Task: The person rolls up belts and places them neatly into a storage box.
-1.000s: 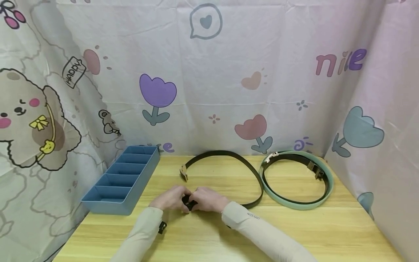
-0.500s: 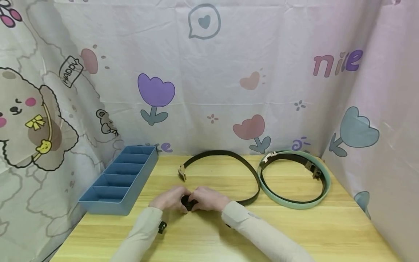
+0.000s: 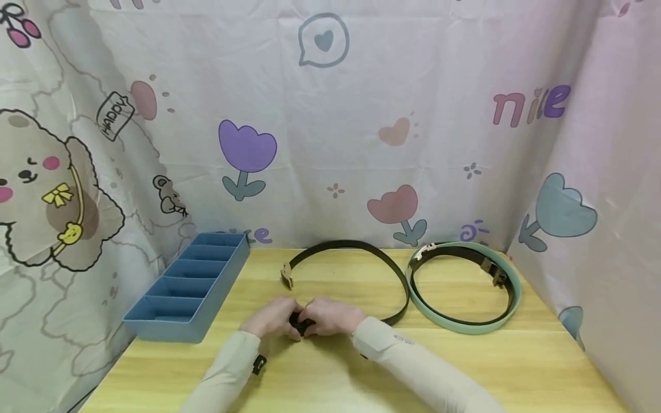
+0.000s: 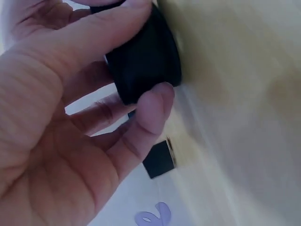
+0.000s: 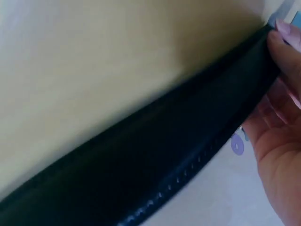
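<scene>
A black belt (image 3: 356, 245) stands on its edge in a wide arc across the table, its metal buckle (image 3: 287, 275) at the far-left end. Its other end is wound into a small coil (image 3: 301, 324) between both hands. My left hand (image 3: 272, 317) grips the coil from the left; in the left wrist view, thumb and fingers curl round the dark coil (image 4: 146, 56). From the right, my right hand (image 3: 333, 315) pinches the strap beside it. The right wrist view shows the stitched strap (image 5: 155, 136) running away from those fingers. Part of the coil is hidden behind the fingers.
A blue organizer box (image 3: 212, 301) with several compartments stands at the left. On the right, a green belt (image 3: 477, 328) encircles a second black belt (image 3: 467, 250), both looped on edge. The wooden table (image 3: 330, 378) meets a printed curtain (image 3: 310, 115) at the back.
Both hands stay together at the coil, with only small finger movements. The head view has shifted slightly; the buckle end and the other belts keep their places.
</scene>
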`<state>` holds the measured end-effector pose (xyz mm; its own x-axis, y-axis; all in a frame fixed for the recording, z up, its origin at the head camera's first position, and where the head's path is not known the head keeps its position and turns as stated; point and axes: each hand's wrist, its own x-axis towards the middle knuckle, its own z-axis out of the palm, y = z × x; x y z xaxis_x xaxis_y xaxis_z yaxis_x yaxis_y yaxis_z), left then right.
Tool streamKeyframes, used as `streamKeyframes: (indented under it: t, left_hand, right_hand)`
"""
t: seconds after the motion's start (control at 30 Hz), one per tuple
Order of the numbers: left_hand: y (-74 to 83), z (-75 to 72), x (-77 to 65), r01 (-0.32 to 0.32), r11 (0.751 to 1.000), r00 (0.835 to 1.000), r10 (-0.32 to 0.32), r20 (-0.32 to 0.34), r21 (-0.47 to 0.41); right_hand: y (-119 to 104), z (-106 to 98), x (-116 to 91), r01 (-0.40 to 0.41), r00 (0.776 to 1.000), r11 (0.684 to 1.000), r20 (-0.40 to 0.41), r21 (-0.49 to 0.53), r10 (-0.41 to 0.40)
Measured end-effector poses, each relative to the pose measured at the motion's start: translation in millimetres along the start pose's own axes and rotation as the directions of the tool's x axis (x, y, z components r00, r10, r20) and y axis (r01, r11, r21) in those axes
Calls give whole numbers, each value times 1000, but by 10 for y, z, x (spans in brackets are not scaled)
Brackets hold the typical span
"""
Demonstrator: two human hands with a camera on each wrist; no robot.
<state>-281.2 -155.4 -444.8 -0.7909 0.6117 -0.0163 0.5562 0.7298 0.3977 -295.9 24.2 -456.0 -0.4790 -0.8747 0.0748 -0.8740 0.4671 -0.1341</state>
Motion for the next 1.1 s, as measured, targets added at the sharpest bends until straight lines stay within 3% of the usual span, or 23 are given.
streamKeyframes:
  t: [0.2,0.37,0.53,0.63,0.87,0.97,1.1]
  left_hand:
    - [74,51,33,-10,1000,999,11,-47,24]
    - [67,86,63,23,1000,999,-23,-26,14]
    - [42,73,65,-33,999,999,33,-12,33]
    - [52,63,39,-51,998,998,51,-38,23]
    - [79,79,11,-4,1000,995,6,-103,18]
    - [71,71,18,-7,999,995,11,-94,43]
    - [44,49,34,-5,999,999,7,-35,48]
  right_hand:
    - [1,67,-14,5,999,1000,-54,4,-5]
    - [59,51,-88,27,1000,1000,-9,6,-27]
    - [55,5,-137,41,999,999,-14,22,-41]
    - [11,0,-115,53,997,998,-56,21,-52]
    - [10,24,-87,36,997,999,-71,14,-35]
    - [37,41,-98,55,997,998,-58,19,-54]
    - [82,66,-131,69,997,997,-39,-19,-70]
